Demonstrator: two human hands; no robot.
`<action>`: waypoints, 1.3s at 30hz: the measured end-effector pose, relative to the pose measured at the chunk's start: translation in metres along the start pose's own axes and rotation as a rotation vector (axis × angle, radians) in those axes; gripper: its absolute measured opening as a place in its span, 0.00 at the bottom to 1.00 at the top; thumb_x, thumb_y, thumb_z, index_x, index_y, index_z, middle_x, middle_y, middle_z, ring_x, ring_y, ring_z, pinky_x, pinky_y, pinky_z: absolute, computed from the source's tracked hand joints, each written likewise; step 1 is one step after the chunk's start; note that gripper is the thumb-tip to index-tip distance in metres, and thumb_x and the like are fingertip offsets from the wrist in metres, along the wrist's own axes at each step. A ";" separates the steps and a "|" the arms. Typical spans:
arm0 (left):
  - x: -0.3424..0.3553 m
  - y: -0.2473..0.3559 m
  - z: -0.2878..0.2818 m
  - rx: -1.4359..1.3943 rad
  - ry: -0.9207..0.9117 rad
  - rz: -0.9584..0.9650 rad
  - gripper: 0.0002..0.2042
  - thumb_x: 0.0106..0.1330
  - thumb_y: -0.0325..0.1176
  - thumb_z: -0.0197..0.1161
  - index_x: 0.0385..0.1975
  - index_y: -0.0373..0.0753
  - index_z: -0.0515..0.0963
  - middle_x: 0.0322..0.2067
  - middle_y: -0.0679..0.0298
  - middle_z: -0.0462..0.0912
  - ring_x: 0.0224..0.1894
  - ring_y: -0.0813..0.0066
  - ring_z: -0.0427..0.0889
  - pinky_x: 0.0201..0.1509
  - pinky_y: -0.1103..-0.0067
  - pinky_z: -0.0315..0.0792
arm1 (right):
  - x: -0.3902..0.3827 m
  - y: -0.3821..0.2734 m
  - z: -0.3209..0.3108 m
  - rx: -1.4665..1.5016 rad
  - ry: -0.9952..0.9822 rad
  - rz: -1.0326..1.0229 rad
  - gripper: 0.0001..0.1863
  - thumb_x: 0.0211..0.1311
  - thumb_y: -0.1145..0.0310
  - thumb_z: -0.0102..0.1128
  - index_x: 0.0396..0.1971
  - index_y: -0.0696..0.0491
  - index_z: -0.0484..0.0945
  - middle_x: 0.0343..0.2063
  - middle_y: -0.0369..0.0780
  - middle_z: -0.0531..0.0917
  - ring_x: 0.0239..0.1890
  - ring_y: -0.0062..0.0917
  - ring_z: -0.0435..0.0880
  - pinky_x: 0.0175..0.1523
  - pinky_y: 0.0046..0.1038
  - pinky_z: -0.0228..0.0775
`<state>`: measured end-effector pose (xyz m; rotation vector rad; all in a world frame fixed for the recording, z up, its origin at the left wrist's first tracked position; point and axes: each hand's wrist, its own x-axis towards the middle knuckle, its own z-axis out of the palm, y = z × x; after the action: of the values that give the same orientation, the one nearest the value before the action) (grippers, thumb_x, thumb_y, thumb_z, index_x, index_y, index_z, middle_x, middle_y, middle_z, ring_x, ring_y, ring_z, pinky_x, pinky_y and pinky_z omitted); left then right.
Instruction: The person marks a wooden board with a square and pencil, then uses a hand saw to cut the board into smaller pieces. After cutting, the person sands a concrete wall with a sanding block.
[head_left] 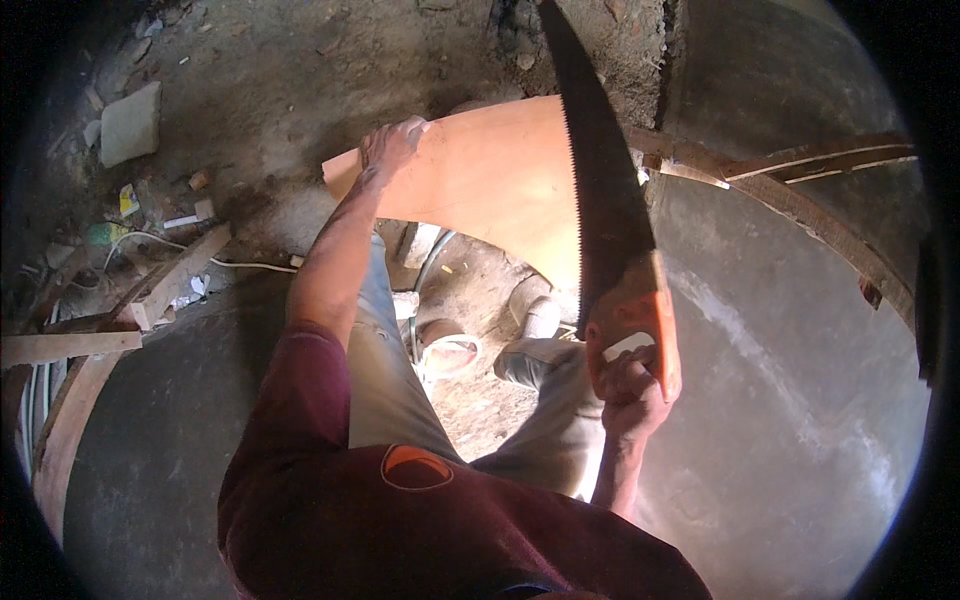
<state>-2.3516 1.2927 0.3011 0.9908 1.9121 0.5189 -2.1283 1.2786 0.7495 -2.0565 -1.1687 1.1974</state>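
Note:
A thin, pale orange-tan board (470,160) with a curved cut edge lies across the upper middle of the head view. My left hand (390,148) grips its far edge near the left end, fingers wrapped over it. My right hand (635,395) is closed round the orange handle (660,330) of a hand saw. The saw's dark toothed blade (600,190) points up and away, crossing the board's right part; whether the teeth touch it I cannot tell.
Curved wooden strips (800,210) run along a grey concrete surface (780,420) at right. Timber pieces (75,390) lie at left, with cables (250,264), rubble and a pale slab (130,124). A bucket (450,355) stands between my legs on the dirty floor (480,410).

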 end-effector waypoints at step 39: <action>0.009 -0.001 0.014 -0.109 0.024 -0.216 0.16 0.72 0.48 0.47 0.42 0.47 0.80 0.48 0.55 0.83 0.53 0.48 0.79 0.54 0.46 0.59 | 0.062 0.107 0.104 -0.571 -0.350 -0.281 0.06 0.49 0.75 0.63 0.25 0.60 0.75 0.19 0.44 0.79 0.22 0.24 0.76 0.33 0.28 0.71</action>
<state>-2.3426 1.2990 0.2879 0.7014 1.9615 0.5040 -2.1564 1.2754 0.5907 -1.9983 -2.0899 1.2084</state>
